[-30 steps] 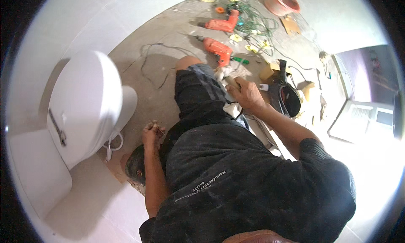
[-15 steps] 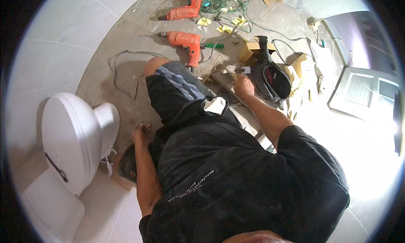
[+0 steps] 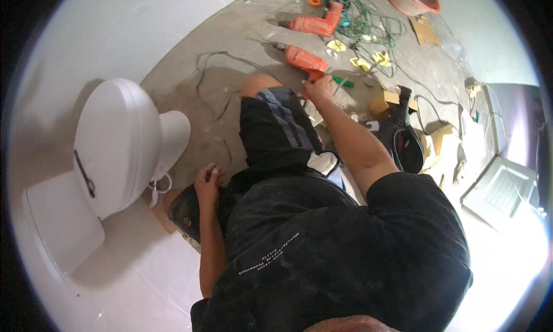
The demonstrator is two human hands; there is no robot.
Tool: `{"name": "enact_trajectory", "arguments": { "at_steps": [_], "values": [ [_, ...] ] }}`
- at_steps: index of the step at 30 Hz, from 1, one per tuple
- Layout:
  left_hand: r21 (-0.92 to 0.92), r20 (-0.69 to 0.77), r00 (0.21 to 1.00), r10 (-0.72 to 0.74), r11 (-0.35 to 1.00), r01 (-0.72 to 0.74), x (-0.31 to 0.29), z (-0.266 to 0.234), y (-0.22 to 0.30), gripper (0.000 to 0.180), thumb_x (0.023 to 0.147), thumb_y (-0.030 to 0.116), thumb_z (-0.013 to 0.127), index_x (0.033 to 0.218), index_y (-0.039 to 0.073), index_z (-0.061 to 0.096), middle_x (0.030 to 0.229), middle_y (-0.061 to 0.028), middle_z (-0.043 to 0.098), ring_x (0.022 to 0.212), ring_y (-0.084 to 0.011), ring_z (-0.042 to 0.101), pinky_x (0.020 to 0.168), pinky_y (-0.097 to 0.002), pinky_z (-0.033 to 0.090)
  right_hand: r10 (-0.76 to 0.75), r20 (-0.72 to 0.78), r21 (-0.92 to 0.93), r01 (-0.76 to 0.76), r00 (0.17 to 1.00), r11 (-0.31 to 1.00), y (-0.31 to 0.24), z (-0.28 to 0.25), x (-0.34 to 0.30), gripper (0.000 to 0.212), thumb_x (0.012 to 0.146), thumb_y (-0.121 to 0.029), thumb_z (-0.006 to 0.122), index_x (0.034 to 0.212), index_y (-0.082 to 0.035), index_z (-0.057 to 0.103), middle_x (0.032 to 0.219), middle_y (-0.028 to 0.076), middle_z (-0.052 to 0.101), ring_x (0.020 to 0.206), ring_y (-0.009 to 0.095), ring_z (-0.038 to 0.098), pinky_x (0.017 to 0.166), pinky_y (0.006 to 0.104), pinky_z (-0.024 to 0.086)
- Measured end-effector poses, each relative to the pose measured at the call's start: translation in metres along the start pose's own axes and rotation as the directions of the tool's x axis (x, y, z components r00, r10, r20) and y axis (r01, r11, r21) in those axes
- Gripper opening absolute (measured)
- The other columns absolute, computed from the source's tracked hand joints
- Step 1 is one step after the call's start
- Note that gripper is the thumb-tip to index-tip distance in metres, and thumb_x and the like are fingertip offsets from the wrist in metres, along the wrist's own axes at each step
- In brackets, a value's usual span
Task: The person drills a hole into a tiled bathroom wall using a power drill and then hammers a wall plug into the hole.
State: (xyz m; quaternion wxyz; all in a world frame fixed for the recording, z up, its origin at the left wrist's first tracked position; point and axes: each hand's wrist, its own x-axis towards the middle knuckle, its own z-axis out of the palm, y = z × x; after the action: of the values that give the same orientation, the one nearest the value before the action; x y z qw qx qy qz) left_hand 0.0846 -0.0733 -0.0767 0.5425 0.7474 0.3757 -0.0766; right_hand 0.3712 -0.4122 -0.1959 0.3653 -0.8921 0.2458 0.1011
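My right hand [image 3: 320, 89] is closed round the handle of an orange power drill [image 3: 305, 60], which lies on the dusty floor with its long bit pointing left. Just right of that hand is a green-handled tool [image 3: 344, 82]. Near the toilet, my left hand [image 3: 208, 177] hangs beside my leg with its fingers curled; what they hold, if anything, is too small to make out. A second orange power drill [image 3: 315, 24] lies farther off.
A white toilet [image 3: 118, 142] stands at left with a dark, thin tool on its lid. Tangled green cord [image 3: 374, 26], yellow scraps [image 3: 360, 63] and a reddish basin [image 3: 412, 0] lie ahead. To the right are a black tool bag [image 3: 403, 139] and an open cardboard box [image 3: 385, 103].
My right hand has left the small whitish-tipped tool by the black bag and moved forward onto the drill's handle. The view has shifted, and my left hand has risen slightly.
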Motion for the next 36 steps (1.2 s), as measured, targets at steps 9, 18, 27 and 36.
{"name": "enact_trajectory", "arguments": {
  "at_steps": [9, 18, 27, 36],
  "values": [
    [-0.111, -0.126, 0.983, 0.131, 0.983, -0.146, -0.058, -0.020, 0.001, 0.036, 0.100, 0.019, 0.063, 0.124, -0.007, 0.065, 0.107, -0.0157, 0.074, 0.099, -0.0231, 0.073, 0.086, -0.0319, 0.057, 0.069, 0.373, 0.478, -0.255, 0.925, 0.841, 0.014, -0.002, 0.051, 0.038, 0.079, -0.012, 0.080, 0.101, 0.003, 0.054, 0.080, 0.016, 0.066, 0.066, 0.028, 0.071, 0.047, 0.0381, 0.056],
    [0.001, -0.027, 0.972, 0.232, 0.973, -0.232, -0.079, -0.032, 0.074, 0.039, 0.096, 0.032, 0.067, 0.117, -0.001, 0.072, 0.113, -0.0161, 0.073, 0.103, -0.0245, 0.069, 0.094, -0.0381, 0.052, -0.250, 0.417, 0.860, -0.290, 0.874, 0.420, 0.006, -0.102, -0.005, 0.021, 0.092, -0.005, 0.067, 0.111, -0.008, 0.057, 0.081, 0.001, 0.057, 0.061, 0.013, 0.053, 0.053, 0.0264, 0.045],
    [-0.524, -0.002, 0.777, 0.629, 0.661, -0.537, -0.126, -0.080, 0.189, 0.073, 0.095, 0.046, 0.071, 0.140, -0.006, 0.049, 0.133, -0.0240, 0.061, 0.118, -0.0302, 0.063, 0.102, -0.0393, 0.050, -0.903, 0.080, 0.966, 0.191, 0.423, 0.175, -0.214, -0.183, -0.243, 0.053, 0.099, -0.039, 0.064, 0.132, 0.001, 0.052, 0.102, 0.013, 0.067, 0.063, 0.015, 0.057, 0.056, 0.0275, 0.049],
    [-0.650, -0.628, 0.719, 0.300, 0.307, -0.695, -0.197, -0.201, 0.177, 0.076, 0.091, 0.055, 0.073, 0.131, -0.004, 0.046, 0.116, -0.0120, 0.059, 0.106, -0.0221, 0.063, 0.090, -0.0355, 0.054, -0.880, 0.431, 0.680, 0.713, -0.201, 0.171, -0.293, -0.072, -0.422, 0.033, 0.084, -0.002, 0.072, 0.115, 0.004, 0.067, 0.098, 0.009, 0.073, 0.080, 0.018, 0.069, 0.071, 0.0339, 0.056]
  ]
}}
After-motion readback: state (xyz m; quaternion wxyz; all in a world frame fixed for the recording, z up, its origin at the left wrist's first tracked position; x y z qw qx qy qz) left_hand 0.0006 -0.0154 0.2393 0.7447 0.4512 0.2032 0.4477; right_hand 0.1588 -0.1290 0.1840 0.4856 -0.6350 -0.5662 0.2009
